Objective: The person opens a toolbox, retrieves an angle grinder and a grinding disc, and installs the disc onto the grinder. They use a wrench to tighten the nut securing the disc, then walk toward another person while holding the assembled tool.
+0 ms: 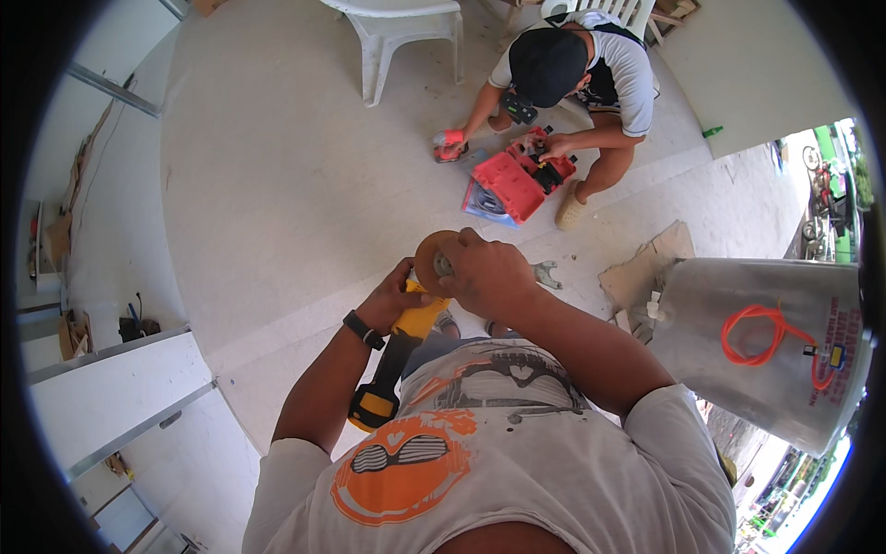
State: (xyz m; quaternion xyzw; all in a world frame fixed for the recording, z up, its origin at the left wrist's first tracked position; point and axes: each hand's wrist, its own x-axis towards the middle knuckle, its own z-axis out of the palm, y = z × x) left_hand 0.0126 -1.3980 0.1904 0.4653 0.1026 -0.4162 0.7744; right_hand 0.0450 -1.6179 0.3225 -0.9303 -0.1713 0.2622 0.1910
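The left hand (392, 295) grips one yellow-and-black angle grinder (399, 349) near its disc end, in front of the cloth shirt (554, 462); the right hand (494, 277) curls over its single round, flat, tan disc (426, 261). Beyond are one open red hard-plastic case (508, 187) and, rightward, one cylindrical metal tank (729, 369).

Bright daylight, glare at lower right, fisheye-bent edges, black corners

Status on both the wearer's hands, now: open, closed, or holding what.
Left hand: closed, holding the yellow-and-black grinder near its head.
Right hand: fingers curled at the brown disc; whether they grip cannot be told.
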